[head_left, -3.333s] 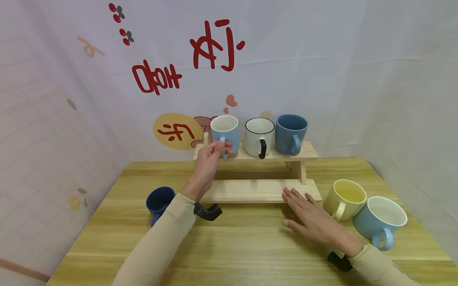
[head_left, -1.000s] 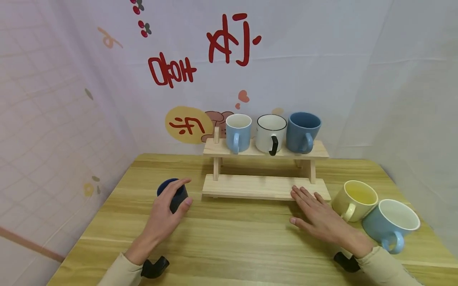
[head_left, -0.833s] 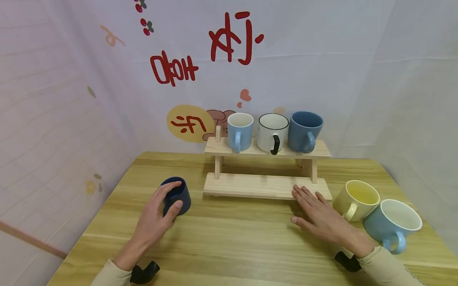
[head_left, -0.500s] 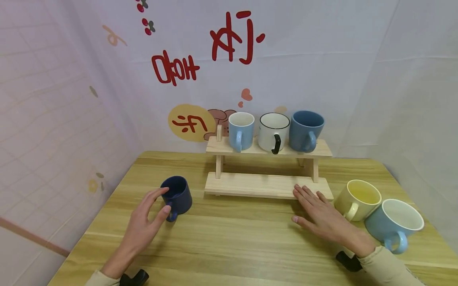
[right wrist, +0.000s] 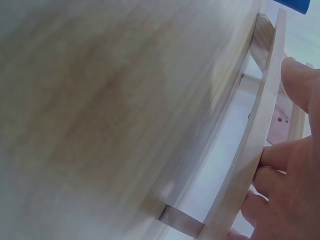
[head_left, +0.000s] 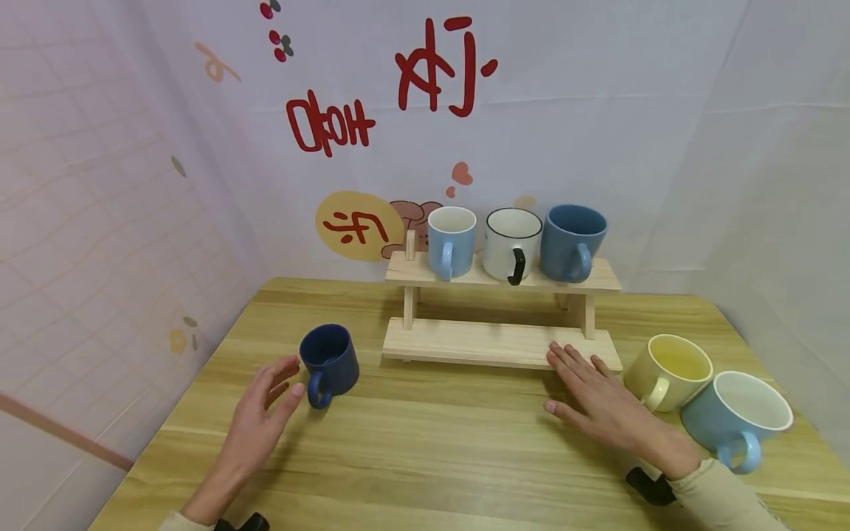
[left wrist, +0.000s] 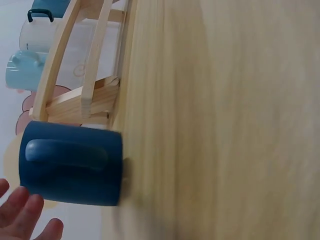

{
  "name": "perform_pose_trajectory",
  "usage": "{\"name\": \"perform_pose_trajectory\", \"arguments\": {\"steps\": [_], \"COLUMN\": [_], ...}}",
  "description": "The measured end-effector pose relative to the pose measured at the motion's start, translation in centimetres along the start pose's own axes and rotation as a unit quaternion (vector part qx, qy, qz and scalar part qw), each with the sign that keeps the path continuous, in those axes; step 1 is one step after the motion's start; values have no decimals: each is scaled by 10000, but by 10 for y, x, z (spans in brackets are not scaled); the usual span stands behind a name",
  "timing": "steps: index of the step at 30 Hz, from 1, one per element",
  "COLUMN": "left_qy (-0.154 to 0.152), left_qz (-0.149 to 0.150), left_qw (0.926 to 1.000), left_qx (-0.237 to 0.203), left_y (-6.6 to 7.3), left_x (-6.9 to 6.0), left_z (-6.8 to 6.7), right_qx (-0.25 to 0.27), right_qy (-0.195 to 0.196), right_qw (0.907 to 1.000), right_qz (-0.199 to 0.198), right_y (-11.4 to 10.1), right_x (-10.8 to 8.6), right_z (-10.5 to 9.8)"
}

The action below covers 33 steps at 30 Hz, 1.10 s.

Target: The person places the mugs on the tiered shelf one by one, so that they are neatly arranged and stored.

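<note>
My left hand [head_left: 255, 413] hovers at the left of a dark blue mug [head_left: 340, 365], its fingers loosely bent beside the handle and holding nothing. In the left wrist view the mug [left wrist: 75, 167] fills the left side, with fingertips [left wrist: 34, 202] at its lower edge; whether they touch it I cannot tell. My right hand [head_left: 600, 405] rests with outstretched fingers on the right end of the lower board of a wooden two-tier rack [head_left: 465, 343]. On the upper tier stand a light blue mug [head_left: 451, 243], a white mug [head_left: 508, 247] with black rim, and a slate blue mug [head_left: 564, 247].
A yellow mug [head_left: 671, 376] and a wide light blue mug [head_left: 727, 417] with white inside stand close together on the table, right of my right hand. A printed cloth backdrop [head_left: 598, 133] hangs behind the wooden table [head_left: 425, 457].
My left hand has let go of the light blue mug's handle on the upper tier, come down to the dark blue mug, then drawn back a little leftward. My right hand stays on the rack.
</note>
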<state>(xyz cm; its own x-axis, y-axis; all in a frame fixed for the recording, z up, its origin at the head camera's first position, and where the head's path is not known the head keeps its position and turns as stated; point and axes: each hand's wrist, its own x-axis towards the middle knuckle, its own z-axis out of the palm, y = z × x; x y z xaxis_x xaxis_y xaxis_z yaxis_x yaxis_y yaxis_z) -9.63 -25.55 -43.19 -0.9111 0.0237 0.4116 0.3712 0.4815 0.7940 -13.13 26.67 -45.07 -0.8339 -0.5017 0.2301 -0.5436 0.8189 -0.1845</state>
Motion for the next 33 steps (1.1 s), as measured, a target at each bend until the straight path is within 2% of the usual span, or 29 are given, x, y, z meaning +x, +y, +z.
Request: {"name": "perform_pose_trajectory", "arguments": {"steps": [4, 9, 13, 16, 19, 24, 30, 33], "left_qy": [-88, -293, -417, -454, -553, -655, -477, -275], "left_qz": [-498, -1170, -1756, -1990, -2078, -2062, -1910, -1841], "left_qw": [9974, 9903, 9800, 9708, 9635, 9634, 9637, 9648], "left_qx": [-521, -696, -835, -1264, -1595, -1580, -1802, -1859], "left_y": [-2, -4, -5, -7, -9, -12, -12, -12], "left_x": [-2, -2, 3, 9, 12, 12, 9, 6], "left_z": [3, 4, 6, 11, 15, 21, 27, 31], "right_qx": [-5, 13, 24, 8, -11, 22, 21, -29], "right_qy": [66, 44, 91, 120, 130, 123, 96, 118], "right_qw": [10000, 10000, 9999, 9999, 9999, 9999, 9999, 9999], "right_qz": [-6, -7, -41, -65, -108, -87, -51, -72], "right_y": [0, 0, -1, -1, 0, -1, -2, -2], "right_x": [-1, -2, -1, -1, -1, -1, -1, -1], "right_z": [0, -1, -3, -4, -3, -2, -1, -1]}}
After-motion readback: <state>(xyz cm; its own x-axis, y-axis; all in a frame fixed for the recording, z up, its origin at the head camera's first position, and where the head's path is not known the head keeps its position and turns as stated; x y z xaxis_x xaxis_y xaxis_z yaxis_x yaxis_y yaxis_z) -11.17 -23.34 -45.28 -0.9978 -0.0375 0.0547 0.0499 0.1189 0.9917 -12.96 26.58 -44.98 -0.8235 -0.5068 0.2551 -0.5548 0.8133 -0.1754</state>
